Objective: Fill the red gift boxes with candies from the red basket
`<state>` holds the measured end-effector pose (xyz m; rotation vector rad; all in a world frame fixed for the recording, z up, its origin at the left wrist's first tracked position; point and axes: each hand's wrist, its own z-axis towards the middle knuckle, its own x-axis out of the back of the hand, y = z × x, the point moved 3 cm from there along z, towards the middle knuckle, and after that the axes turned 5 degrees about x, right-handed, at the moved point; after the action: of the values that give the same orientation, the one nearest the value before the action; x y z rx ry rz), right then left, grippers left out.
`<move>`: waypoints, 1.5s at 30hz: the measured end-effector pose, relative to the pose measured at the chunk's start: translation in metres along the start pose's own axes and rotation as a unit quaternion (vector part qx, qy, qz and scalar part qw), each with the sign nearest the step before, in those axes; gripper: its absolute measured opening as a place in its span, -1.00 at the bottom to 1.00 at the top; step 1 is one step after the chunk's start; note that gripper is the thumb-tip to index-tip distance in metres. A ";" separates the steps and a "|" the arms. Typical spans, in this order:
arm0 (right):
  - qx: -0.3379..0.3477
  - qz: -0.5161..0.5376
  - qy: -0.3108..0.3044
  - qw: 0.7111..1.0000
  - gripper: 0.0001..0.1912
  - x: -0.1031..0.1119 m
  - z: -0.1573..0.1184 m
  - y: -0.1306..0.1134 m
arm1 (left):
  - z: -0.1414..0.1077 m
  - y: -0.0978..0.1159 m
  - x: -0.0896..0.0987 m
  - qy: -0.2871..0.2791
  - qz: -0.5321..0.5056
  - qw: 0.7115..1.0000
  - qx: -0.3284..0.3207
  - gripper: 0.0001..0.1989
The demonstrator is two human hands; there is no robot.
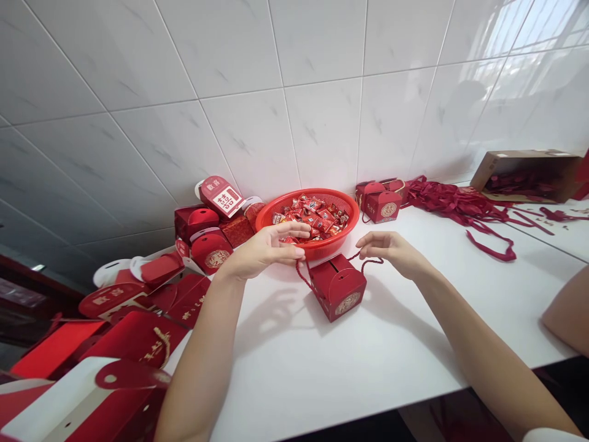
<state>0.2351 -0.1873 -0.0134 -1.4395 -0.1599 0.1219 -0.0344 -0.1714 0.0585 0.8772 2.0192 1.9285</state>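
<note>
A small red gift box (337,285) with a gold round emblem stands closed on the white table, between my hands. A dark red cord (304,276) loops from its left side up to my left hand (262,248). That hand is open, thumb and fingers apart, the thumb tip by the top of the loop; whether they touch I cannot tell. My right hand (391,250) is closed at the fingertips, pinching the cord handle (372,262) on the box's right side. Behind the box sits a red plastic basket (322,248) of red-wrapped candies (317,215).
Many red boxes (142,337), some with raised flaps, crowd the left side. More small boxes (381,201) stand by the tiled wall. Dark red ribbons (451,199) lie in a heap near a cardboard box (529,175). Another person's arm (570,313) rests at the right edge.
</note>
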 end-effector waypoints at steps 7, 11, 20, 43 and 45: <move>0.078 0.100 -0.009 0.992 -0.67 -0.010 -0.009 -0.018 | 0.006 0.001 -0.032 -0.016 -0.143 0.988 -0.053 -0.60; 0.116 0.047 -0.013 0.992 -0.61 -0.024 -0.017 -0.025 | 0.008 0.000 -0.055 -0.045 -0.179 0.978 -0.101 -0.63; 0.195 -0.026 0.067 0.978 -0.68 -0.047 -0.022 -0.028 | 0.002 0.003 -0.080 -0.068 -0.125 0.970 -0.198 -0.59; 0.107 -0.202 0.405 0.885 -0.82 0.200 0.101 -0.011 | 0.008 -0.018 -0.068 -0.109 0.045 0.989 -0.092 -0.75; 0.080 -0.240 0.391 0.885 -0.73 0.205 0.112 -0.010 | 0.003 -0.016 -0.064 -0.102 0.053 0.989 -0.090 -0.76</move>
<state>0.4156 -0.0429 0.0177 -1.1483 0.1603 -0.8314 0.0134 -0.2036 0.0271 1.1049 1.6861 1.9498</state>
